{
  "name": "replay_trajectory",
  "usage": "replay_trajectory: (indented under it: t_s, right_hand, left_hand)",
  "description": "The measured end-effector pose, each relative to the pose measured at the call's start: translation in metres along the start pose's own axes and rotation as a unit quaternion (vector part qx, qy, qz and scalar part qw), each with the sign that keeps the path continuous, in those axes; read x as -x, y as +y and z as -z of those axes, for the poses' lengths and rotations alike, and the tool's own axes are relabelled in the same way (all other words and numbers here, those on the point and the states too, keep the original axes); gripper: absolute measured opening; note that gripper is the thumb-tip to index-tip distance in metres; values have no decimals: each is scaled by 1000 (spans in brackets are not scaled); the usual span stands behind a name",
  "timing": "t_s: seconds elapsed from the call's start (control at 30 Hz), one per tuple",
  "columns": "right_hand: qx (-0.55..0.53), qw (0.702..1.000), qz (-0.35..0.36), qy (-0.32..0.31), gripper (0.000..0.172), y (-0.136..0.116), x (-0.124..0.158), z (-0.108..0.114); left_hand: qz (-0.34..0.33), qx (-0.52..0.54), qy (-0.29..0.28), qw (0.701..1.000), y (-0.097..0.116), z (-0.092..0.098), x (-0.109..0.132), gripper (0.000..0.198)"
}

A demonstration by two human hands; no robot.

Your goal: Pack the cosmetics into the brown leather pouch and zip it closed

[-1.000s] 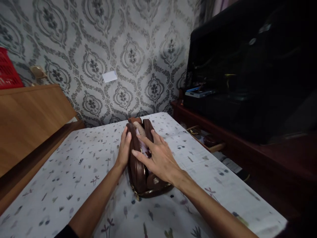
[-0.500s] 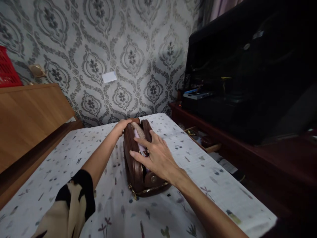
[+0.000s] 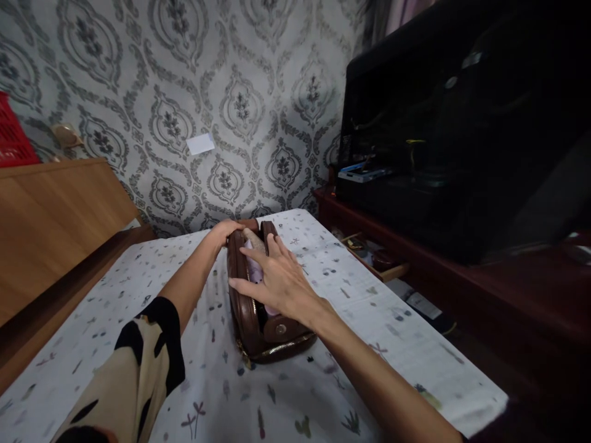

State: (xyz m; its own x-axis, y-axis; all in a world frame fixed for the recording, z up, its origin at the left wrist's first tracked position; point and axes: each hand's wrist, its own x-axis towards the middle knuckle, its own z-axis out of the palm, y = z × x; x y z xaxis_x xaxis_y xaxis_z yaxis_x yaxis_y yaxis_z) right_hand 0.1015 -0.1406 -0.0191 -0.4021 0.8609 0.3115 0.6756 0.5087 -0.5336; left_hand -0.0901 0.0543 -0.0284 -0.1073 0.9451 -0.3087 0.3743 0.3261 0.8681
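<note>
A brown leather zip bag [image 3: 244, 314] lies on the patterned white sheet, its top unzipped and gaping. Inside the opening, a pale lilac item [image 3: 253, 271] and a beige textured item [image 3: 253, 240] show in part. My left hand [image 3: 226, 231] grips the far left corner of the bag, its fingertips mostly hidden. Over the opening spreads my right hand [image 3: 284, 280], thumb and forefinger stretched toward the left rim and the other fingers near the right rim. Nothing shows in its grasp. A round metal snap [image 3: 281, 329] sits on the near flap.
A wooden headboard [image 3: 69, 215] stands at the left, with a red basket [image 3: 13, 135] behind it. On the right, a dark red cabinet [image 3: 443, 280] carries a large black screen [image 3: 438, 154]. An open drawer [image 3: 392, 272] beside the bed holds small items.
My right hand has shifted slightly left and its fingers are a bit more spread. A shiny object seen under it before is now out of sight. My left hand keeps its hold.
</note>
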Motion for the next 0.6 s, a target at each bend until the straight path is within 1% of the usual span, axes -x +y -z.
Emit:
replay_trajectory:
  t_s: [0.13, 0.23, 0.3, 0.43, 0.5, 0.6]
  right_hand:
    - [17, 1000, 6, 2, 72, -1, -3, 1]
    - [27, 1000, 0, 2, 71, 0, -4, 0]
    - [31, 999, 10, 8, 69, 2, -4, -1]
    - [34, 999, 16, 11, 68, 4, -3, -3]
    - [34, 999, 13, 11, 67, 5, -2, -3]
    - [35, 999, 15, 12, 66, 5, -2, -3]
  left_hand:
    - [-8, 26, 4, 1000, 1, -1, 4, 38]
    - [-20, 55, 12, 998, -2, -2, 5, 39]
    - [-22, 72, 15, 997, -5, -2, 5, 39]
    - [-30, 106, 5, 994, -7, -4, 3, 39]
    - [-49, 126, -5, 991, -7, -5, 3, 37]
    - [-100, 161, -13, 982, -8, -7, 8, 26]
